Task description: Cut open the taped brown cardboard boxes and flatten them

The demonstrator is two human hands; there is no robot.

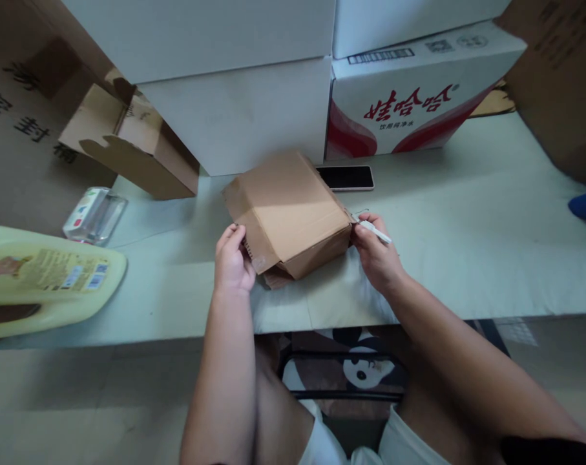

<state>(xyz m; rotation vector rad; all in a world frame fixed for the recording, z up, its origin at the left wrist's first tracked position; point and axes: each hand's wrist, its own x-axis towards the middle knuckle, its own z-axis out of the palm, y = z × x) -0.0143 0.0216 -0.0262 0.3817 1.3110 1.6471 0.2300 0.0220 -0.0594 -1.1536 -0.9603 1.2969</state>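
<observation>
Brown cardboard box (300, 210) on worktop (467, 200), partly covering phone (351, 177). Left hand (233, 258) pinching box's left flap (261, 240); right hand (376, 252) clamped on white-handled tool (378, 233) at box's right end.

Bare forearms (227, 368) stretched forward, left hand (235, 261) in a pinch, right hand (377, 255) curled

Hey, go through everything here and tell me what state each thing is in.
Held box: left end open, flap out.
White tool: in right hand, blade unclear.
Left hand: gripping the flap.
Phone: flat, screen dark.
Small box: looks open.
Red-lettered carton: looks shut.
Yellow bottle: cap out of view.
</observation>
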